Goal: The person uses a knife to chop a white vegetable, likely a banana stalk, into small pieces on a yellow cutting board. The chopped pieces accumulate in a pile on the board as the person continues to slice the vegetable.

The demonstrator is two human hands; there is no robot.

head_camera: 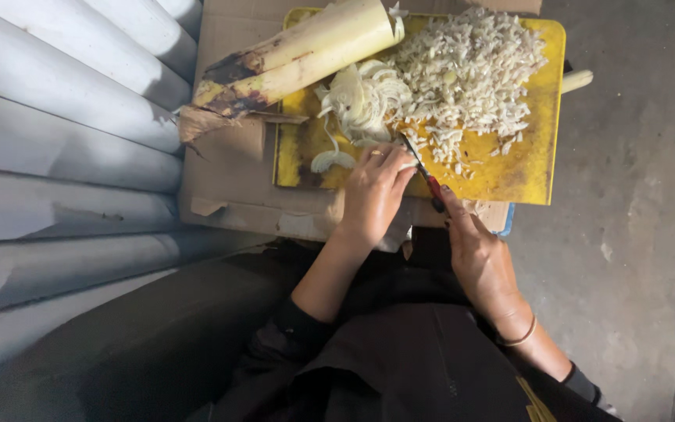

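Note:
My left hand (375, 191) rests fingers-down on the near edge of a yellow cutting board (521, 168), pressing on pale thin slices (365, 98). My right hand (474, 250) grips a small knife with a red handle (431, 184), its blade pointing toward the slices beside my left fingers. A heap of finely chopped pale shreds (470, 70) covers the far right of the board. A long pale stalk with a dark, browned end (298, 59) lies across the board's far left corner.
The board sits on flattened brown cardboard (228, 168) on a grey concrete floor (634, 195). A corrugated metal sheet (64, 156) runs along the left. My dark-clothed lap (400, 367) fills the near side. A pale handle-like object (577, 80) pokes out right of the board.

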